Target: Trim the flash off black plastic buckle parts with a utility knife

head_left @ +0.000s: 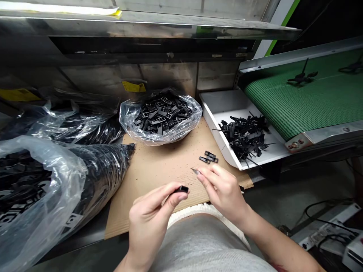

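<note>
My left hand (154,217) pinches a small black plastic part (183,189) between thumb and fingers, over the near edge of a cardboard sheet (153,162). To its right, my right hand (222,189) is closed on a small pointed blade (195,171), its tip directed left and apart from the part. Several black clips (209,157) lie on the cardboard just beyond my right hand. Farther back, an open clear bag (127,122) is full of similar black clips.
A white tray (208,109) with black sprue-like pieces sits at the right, below a green conveyor belt (312,98) carrying dark pieces. Large plastic bags (68,170) of black parts fill the left. A metal shelf (141,28) crosses the back.
</note>
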Demonstrator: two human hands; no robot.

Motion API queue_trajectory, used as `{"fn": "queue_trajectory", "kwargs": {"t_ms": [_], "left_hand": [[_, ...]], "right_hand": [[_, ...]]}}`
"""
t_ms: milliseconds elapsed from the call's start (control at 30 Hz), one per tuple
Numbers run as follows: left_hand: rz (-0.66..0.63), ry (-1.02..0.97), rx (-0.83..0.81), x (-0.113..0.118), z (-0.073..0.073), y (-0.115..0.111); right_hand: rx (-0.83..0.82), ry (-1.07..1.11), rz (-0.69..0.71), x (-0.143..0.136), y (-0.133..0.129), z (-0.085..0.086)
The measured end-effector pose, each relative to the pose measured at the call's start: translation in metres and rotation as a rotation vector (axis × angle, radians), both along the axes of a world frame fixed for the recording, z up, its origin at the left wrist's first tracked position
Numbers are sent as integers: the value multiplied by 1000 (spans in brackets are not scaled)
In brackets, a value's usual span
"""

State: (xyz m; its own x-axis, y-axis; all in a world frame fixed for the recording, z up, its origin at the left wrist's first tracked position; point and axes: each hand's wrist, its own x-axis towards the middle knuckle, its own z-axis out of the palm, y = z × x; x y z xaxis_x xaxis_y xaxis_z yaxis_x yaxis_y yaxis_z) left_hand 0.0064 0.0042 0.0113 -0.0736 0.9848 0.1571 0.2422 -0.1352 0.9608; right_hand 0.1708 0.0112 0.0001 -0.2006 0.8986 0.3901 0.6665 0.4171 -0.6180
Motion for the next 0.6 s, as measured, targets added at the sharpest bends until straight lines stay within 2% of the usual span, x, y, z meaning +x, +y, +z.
{"fn": "queue_trajectory", "kwargs": {"t_ms": [133,233,433,600], "left_hand": [[14,47,18,1,1,1],[6,97,58,2,1,2],[-5,100,70,2,1,2],[-31,96,42,2,3,-1]], "right_hand": [[-2,111,106,1,-3,7],[32,63,153,-3,-8,13],[38,-26,144,-7,-8,14],[-1,-22,65,-6,-2,7]]}}
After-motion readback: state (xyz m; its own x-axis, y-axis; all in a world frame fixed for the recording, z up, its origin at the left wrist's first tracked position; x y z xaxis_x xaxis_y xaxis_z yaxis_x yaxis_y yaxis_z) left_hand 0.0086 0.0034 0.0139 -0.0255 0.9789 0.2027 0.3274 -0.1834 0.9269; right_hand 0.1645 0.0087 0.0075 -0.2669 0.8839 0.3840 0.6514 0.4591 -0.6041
